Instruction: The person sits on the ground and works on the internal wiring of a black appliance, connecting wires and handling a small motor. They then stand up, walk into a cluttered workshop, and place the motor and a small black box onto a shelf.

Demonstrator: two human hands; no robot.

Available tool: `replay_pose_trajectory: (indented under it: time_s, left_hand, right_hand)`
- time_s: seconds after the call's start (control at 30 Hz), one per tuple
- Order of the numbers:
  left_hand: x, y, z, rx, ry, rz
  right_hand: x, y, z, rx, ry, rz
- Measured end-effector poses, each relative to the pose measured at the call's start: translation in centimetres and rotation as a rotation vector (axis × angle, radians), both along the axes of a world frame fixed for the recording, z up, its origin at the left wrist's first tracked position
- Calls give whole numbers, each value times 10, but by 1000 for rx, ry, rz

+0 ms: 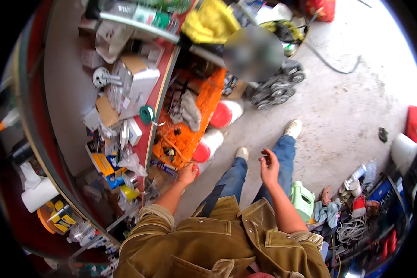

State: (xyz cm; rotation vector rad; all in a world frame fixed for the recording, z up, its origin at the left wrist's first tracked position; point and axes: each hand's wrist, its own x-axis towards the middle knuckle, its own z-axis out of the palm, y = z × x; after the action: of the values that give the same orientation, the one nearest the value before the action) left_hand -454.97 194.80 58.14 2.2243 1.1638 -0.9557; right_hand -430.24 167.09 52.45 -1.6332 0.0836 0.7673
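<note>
My left hand (187, 175) is closed beside the workbench, at the near end of an orange crate (207, 103). A small red thing (197, 171) shows at its fingers; its kind is too small to make out. My right hand (269, 167) hangs in front of my right thigh with loosely bent fingers apart, and nothing shows in it. Two white tubs, one with a red lid (221, 114) and a nearer one with a red lid (201, 152), stand on the floor just beyond my left hand.
On the left, a cluttered workbench (152, 134) carries boxes, a green spool (147, 114) and bottles. A light green jug (302, 200) stands by my right leg, next to piled rags and coiled cable (354, 231). Ahead lie a dark wheeled thing (278, 85) and a hose (340, 70).
</note>
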Motion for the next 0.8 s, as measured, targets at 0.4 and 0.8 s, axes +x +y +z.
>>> replay_pose_trajectory:
  time_s: [0.4, 0.8]
  left_hand:
    - [80, 118, -97, 103, -262, 148]
    - [125, 151, -232, -144, -31, 658]
  right_hand:
    - [54, -147, 14, -200, 3, -448]
    - [-203, -264, -32, -821, 313, -616]
